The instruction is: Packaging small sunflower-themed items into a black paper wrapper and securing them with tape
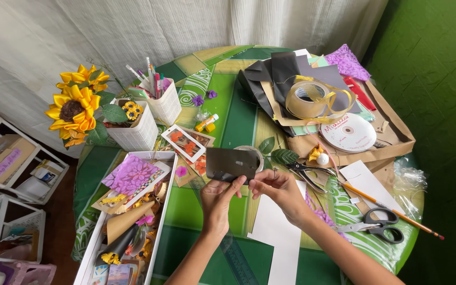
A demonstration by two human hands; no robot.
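Observation:
Above the middle of a round green table, both hands hold a small dark rectangular card. My left hand grips its lower edge from below. My right hand pinches its lower right corner with thumb and fingers; a ring sits on one finger. Behind the card a small roll of clear tape lies on the table. White paper lies under my right wrist.
A long white tray of paper crafts stands at left, with paper sunflowers and a pen holder behind it. Right: a large tape roll, a disc, black paper, scissors, a pencil, pliers.

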